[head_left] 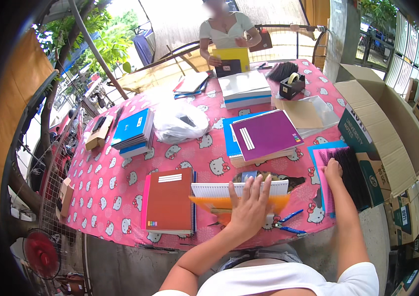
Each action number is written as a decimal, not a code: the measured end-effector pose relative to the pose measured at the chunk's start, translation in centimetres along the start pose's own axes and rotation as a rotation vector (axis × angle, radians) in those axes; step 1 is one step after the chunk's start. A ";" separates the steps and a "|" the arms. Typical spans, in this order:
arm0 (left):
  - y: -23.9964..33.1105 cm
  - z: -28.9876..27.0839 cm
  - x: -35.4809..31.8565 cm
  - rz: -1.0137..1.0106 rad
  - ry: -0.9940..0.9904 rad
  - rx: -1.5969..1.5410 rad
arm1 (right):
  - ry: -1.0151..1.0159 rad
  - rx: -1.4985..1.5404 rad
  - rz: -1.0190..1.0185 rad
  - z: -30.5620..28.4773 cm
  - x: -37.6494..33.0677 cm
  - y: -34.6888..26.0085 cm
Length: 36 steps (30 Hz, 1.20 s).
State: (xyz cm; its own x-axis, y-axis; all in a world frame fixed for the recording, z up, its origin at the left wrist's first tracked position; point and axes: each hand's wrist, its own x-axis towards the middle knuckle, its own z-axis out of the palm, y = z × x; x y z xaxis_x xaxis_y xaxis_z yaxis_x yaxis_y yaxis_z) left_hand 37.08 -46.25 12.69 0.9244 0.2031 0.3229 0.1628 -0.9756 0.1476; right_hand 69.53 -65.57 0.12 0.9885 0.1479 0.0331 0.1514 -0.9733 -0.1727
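Two hands work at the bench (120, 197) with its pink patterned cloth. Left hand (250, 204) lies flat, fingers spread, pressing a white lined paper pad (209, 189) stacked on an orange plastic cover (209, 203). Right hand (333, 170) rests with fingers loosely curled on a bundle of black spiral binding coils (352, 175). Beside it an open brown cardboard box (397, 143) stands; its contents are hidden. Blue-handled pliers (288, 223) lie near the front edge.
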 end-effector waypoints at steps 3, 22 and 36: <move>-0.5 -0.2 1.1 0.015 0.201 -0.213 | 0.028 -0.047 -0.074 0.9 1.9 1.7; 0.6 -0.2 0.8 0.063 0.354 -0.429 | -0.149 1.012 -0.826 -14.1 -18.3 -6.4; 0.9 0.0 0.5 0.061 0.358 -0.417 | -0.788 0.981 -0.682 -15.2 -16.1 -6.7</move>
State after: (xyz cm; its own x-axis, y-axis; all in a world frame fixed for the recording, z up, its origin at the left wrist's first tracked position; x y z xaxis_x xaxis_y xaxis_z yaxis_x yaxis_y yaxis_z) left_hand 37.66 -46.98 12.98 0.7408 0.2343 0.6296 -0.1048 -0.8854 0.4529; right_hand 52.54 -64.07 15.72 0.4187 0.9021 -0.1043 0.2118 -0.2087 -0.9548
